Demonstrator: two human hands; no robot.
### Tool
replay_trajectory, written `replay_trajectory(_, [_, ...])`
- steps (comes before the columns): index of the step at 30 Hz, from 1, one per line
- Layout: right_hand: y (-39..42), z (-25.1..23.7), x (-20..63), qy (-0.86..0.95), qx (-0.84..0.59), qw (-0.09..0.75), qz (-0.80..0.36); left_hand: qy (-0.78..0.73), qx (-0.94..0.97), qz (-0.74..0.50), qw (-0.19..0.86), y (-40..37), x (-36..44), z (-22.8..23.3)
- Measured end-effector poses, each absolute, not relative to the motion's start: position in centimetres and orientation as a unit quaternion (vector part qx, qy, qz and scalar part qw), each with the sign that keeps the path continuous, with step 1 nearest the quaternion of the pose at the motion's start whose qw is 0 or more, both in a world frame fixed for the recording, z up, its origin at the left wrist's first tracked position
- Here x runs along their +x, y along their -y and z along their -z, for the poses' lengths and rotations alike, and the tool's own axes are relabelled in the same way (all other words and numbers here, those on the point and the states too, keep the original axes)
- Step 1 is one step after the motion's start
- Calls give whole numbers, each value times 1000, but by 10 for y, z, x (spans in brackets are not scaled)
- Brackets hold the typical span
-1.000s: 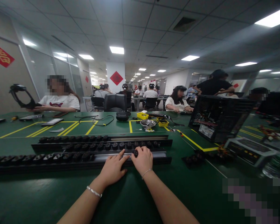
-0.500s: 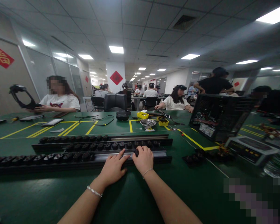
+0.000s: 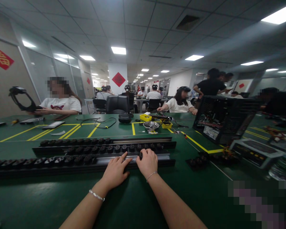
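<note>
My left hand point(image 3: 116, 171) lies on the front black track point(image 3: 166, 163), fingers spread and resting along its pale channel. Just to the right, my right hand point(image 3: 148, 163) is closed round a small round black socket point(image 3: 140, 155), held at the same channel; its lower part is hidden by my fingers. Several black sockets point(image 3: 40, 162) sit in a row in the left part of this track. Behind it, a second row of round sockets point(image 3: 117, 148) fills another track, and some more sit at the left of the rear track point(image 3: 143, 140).
Loose black sockets point(image 3: 197, 161) lie right of the tracks. Beyond them stand an open computer case point(image 3: 226, 117) and a grey boxy device point(image 3: 257, 152). A metal bowl point(image 3: 151, 126), yellow trays point(image 3: 146, 117) and a black cable point(image 3: 97, 121) lie farther back. Two people sit across the table.
My right hand has shifted very slightly to the right with the socket. My left hand stays in place on the track. A standing person in the background has moved.
</note>
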State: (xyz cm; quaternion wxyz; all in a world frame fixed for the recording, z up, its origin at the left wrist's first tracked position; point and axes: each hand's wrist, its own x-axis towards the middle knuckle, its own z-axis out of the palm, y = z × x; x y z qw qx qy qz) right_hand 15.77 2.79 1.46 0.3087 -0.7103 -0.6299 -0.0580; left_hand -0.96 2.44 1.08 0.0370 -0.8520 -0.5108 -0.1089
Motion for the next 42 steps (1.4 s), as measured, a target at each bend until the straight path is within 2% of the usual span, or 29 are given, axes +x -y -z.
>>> replay_trajectory(10, [-27, -15, 167, 619, -715, 318, 63, 497, -855, 128, 73, -23, -9, -6])
replay_trajectory(42, [-25, -18, 175, 609, -734, 296, 57, 509, -850, 121, 59, -22, -7, -9])
